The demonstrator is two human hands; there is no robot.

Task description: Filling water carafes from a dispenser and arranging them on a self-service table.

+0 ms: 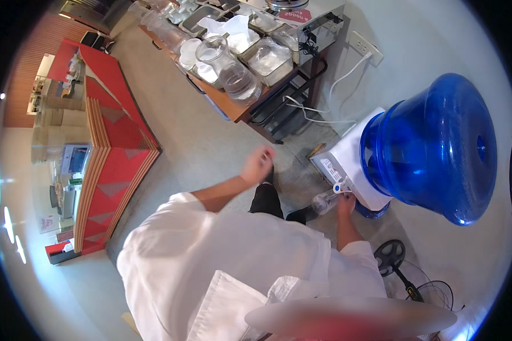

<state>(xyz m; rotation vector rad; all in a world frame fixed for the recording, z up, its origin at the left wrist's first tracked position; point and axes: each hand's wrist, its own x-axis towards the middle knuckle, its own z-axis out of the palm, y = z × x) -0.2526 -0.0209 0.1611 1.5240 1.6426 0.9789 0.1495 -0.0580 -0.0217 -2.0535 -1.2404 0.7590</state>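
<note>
My right hand (346, 203) is at the front of a white water dispenser (345, 153), gripping a clear pitcher (323, 202) held tilted near the tap. A white tap part with a blue mark (337, 187) shows just above the pitcher; the fingers are partly hidden there. On top of the dispenser sits a large blue water bottle (431, 145), upside down. My left hand (257, 165) hangs in the air over the floor, blurred, its fingers loosely curled and apart, with nothing visible in it.
A wooden side table (239, 111) bears a glass pitcher of water (239, 81) and several metal trays (269, 59). A white cord (333, 91) runs from the wall outlet (365, 47). A fan (431, 294) stands at lower right; a red counter (115, 170) is at left.
</note>
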